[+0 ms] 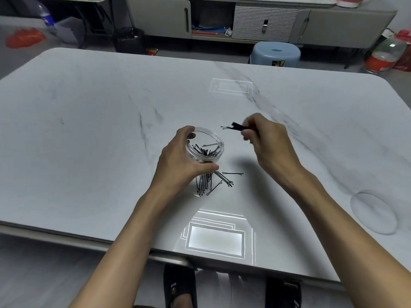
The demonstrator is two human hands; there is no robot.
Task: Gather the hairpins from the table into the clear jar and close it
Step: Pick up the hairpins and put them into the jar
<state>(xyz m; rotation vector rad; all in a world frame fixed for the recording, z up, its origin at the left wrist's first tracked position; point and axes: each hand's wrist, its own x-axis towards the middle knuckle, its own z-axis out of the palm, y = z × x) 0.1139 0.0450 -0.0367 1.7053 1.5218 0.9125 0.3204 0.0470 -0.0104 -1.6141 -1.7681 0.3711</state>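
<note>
My left hand (178,161) grips the clear jar (205,145), lifted and tilted with its open mouth facing up and to the right. Several black hairpins lie inside it. My right hand (270,144) pinches a small bunch of black hairpins (233,127) just right of and above the jar's mouth, their tips pointing left. A pile of loose hairpins (213,182) lies on the white marble table (89,130) directly below the jar. The jar's clear lid (373,211) lies flat near the table's right front edge.
Bright lamp reflections show on the tabletop near the front edge (214,240) and at mid-table (231,86). A blue stool (275,54) and a grey cabinet (244,18) stand beyond the far edge. My sandalled feet (179,287) show under the table.
</note>
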